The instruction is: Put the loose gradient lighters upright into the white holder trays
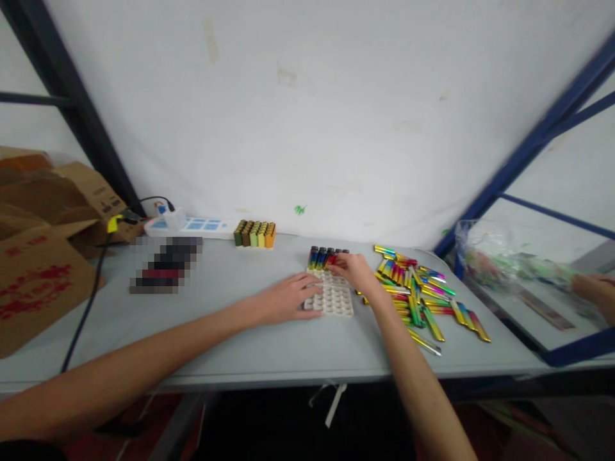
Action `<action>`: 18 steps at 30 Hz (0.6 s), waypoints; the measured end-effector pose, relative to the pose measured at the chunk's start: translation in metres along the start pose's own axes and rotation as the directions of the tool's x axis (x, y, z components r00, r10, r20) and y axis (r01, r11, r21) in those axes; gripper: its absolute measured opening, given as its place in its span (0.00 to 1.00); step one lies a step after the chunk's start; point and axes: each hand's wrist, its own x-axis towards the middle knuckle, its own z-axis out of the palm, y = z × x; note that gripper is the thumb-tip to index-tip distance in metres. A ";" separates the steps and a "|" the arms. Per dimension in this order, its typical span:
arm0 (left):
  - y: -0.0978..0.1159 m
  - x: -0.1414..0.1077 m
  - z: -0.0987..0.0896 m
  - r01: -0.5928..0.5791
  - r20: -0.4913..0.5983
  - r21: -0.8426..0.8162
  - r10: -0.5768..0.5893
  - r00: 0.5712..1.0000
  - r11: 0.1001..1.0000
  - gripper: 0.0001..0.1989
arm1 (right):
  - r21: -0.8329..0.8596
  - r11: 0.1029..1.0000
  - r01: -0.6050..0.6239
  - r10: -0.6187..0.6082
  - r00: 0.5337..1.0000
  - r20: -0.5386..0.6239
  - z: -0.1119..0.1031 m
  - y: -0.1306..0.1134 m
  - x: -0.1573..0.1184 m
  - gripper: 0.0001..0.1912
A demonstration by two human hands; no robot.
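A white tray (331,301) with rows of round holes lies on the table. Several metallic lighters (319,258) with dark tops stand upright in its far rows. My left hand (288,298) rests along the tray's left side, its fingers stretched out over the edge. At the far right part of the tray, my right hand (354,269) is closed in a pinch at a lighter beside the standing ones; the fingers partly cover it. Right of the tray is a loose pile of shiny multicoloured lighters (413,294).
A filled block of green, brown and orange lighters (254,234) stands near the wall. Left of it are a power strip (192,225) with a plugged-in charger, a blurred dark item (166,266) and cardboard boxes (38,256). Blue frame bars (509,160) and a clear plastic bag (490,253) are at right.
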 end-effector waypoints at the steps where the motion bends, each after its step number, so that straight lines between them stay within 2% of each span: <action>1: 0.000 0.000 0.000 -0.002 -0.001 -0.002 0.002 1.000 1.000 0.22 | -0.015 1.000 -0.006 0.006 1.000 0.006 0.001 0.000 0.001 0.02; 7: 0.000 0.000 0.000 -0.005 0.011 0.006 0.005 1.000 1.000 0.22 | -0.107 0.993 -0.055 0.058 0.998 0.033 0.000 -0.002 0.002 0.13; 12: 0.000 0.000 -0.001 -0.005 0.013 0.012 0.005 1.000 1.000 0.22 | -0.255 0.966 -0.050 0.057 0.998 0.020 -0.003 -0.002 0.001 0.09; 18: -0.001 0.000 0.001 0.003 -0.001 -0.007 -0.003 1.000 1.000 0.21 | -0.202 0.979 -0.039 0.047 0.998 0.037 -0.003 0.001 0.000 0.06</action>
